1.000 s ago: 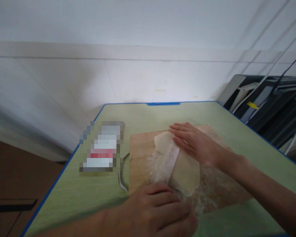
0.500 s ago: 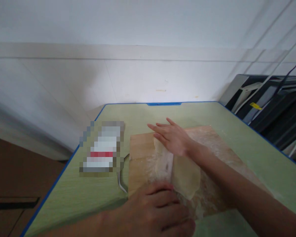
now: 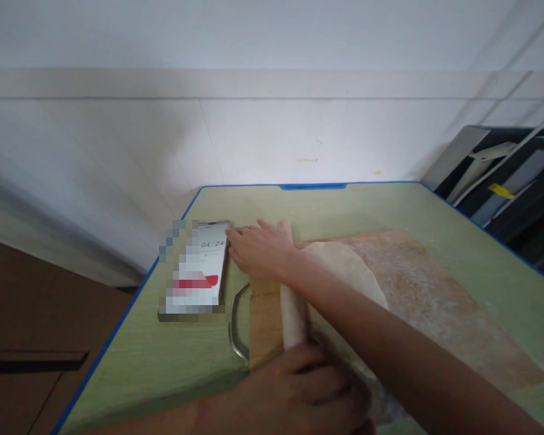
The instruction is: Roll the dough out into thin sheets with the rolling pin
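A pale wooden rolling pin (image 3: 292,317) lies lengthwise away from me on a floured wooden board (image 3: 265,320). My left hand (image 3: 306,393), somewhat blurred, is curled round its near end. My right hand (image 3: 263,251) rests across the pin near its far end, palm down, with the fingers stretched out to the left. The far tip of the pin shows just beyond that hand. A thin, flat sheet of dough (image 3: 342,260) spreads on the board to the right of the pin. My right forearm crosses over and hides much of it.
A phone (image 3: 213,260) showing a timer lies left of the board, close to my right fingertips. The board has a metal handle (image 3: 232,329). The green table (image 3: 367,205) has a blue edge and meets a white wall. Dark flat items (image 3: 526,181) lean at the right.
Both hands and the pin have shifted left relative to the board, the right hand most. More of the dough now shows right of the pin. The camera view has turned slightly.
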{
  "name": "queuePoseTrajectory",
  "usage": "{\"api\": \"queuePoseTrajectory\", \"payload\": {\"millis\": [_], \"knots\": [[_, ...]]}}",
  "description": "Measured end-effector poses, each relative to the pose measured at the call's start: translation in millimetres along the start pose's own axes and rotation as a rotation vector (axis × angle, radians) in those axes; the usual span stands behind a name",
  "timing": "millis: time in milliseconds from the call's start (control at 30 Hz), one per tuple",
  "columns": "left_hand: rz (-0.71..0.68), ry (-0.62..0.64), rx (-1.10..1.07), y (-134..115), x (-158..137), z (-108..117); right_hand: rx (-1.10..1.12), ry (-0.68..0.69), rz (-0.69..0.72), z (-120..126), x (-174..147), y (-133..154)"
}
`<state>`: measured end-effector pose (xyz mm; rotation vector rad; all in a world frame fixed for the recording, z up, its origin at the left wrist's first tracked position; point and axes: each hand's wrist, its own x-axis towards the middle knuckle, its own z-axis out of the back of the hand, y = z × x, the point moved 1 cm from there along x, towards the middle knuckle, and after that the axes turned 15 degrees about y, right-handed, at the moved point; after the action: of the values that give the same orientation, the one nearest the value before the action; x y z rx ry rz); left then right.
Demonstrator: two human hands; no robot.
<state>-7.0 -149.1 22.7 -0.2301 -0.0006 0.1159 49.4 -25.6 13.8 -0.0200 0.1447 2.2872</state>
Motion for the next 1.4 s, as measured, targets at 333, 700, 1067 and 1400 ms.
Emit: {"api": "queuePoseTrajectory", "payload": {"millis": [333,700,1067,1400], "knots": [[-0.091,-0.05,0.102,-1,2,-9,-0.051,0.055,-0.118,5,-94,-59],[-0.07,-0.048,0.094,6,-5,-9,-0.058,-0.182,-0.249,-17,-207,-59],[0.506,0.08,0.27,28,-4,2,-0.221,-0.311,-0.358,-41,-226,-38],[0.636,0.072,0.264,45,19,7,-0.211,-0.321,-0.361,-36,-223,-43]]}}
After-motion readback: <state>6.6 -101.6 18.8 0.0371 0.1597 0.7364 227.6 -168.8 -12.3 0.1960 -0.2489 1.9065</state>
